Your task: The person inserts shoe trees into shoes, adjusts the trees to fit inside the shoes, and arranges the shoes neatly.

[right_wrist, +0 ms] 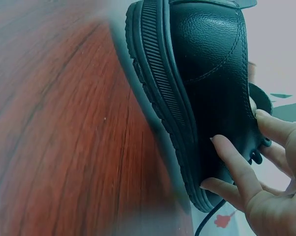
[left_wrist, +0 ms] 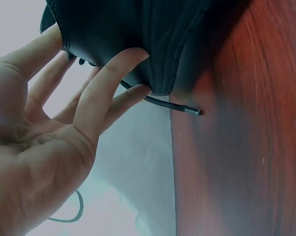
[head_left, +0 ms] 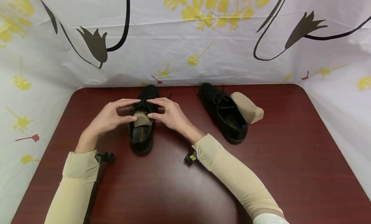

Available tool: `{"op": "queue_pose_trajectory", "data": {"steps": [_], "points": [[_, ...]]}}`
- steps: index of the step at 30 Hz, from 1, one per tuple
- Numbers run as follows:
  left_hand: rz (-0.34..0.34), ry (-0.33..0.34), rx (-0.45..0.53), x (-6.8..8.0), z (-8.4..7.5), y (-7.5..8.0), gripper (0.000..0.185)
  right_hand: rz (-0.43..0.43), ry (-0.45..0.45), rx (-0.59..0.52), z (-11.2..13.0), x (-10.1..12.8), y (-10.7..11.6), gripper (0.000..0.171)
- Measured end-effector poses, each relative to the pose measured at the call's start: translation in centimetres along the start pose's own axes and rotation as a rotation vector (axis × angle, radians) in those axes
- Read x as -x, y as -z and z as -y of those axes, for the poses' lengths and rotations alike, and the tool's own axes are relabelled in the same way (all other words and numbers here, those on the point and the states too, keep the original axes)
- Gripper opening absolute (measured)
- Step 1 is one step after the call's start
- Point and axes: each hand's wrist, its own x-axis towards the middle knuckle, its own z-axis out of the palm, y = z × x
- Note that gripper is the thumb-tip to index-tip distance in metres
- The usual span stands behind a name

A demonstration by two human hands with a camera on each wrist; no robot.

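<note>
A black lace-up shoe (head_left: 141,134) stands on the dark red table (head_left: 290,159), left of centre, with a tan insert (head_left: 142,119) showing in its opening. My left hand (head_left: 134,109) and right hand (head_left: 151,108) meet over its laces. Both thumbs press on the insert and the index fingers lie above it. In the left wrist view my left hand's fingers (left_wrist: 106,83) lie nearly straight against the shoe's upper (left_wrist: 138,39), and a lace end (left_wrist: 187,110) hangs free. In the right wrist view my right hand's fingertips (right_wrist: 231,162) touch the shoe's side (right_wrist: 212,73).
A second black shoe (head_left: 224,116) stands to the right, with another tan insert (head_left: 247,106) lying beside it on the table. A white sheet with yellow and black prints (head_left: 185,40) walls the table at the back and both sides.
</note>
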Motion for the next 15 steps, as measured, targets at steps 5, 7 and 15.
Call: {"op": "queue_pose_trajectory", "data": {"steps": [5, 7, 15], "points": [[0.009, 0.013, -0.025, 0.2, 0.4, 1.2, 0.058, 0.017, -0.017, 0.015, 0.5, -0.8, -0.8, 0.052], [0.01, 0.022, -0.041, 0.3, 0.4, 1.7, 0.058, 0.021, -0.027, 0.013, 0.7, -1.2, -1.2, 0.053], [0.008, 0.057, -0.103, 0.8, 1.1, 3.1, 0.06, 0.044, -0.061, 0.012, 1.4, -2.3, -2.0, 0.054]]}}
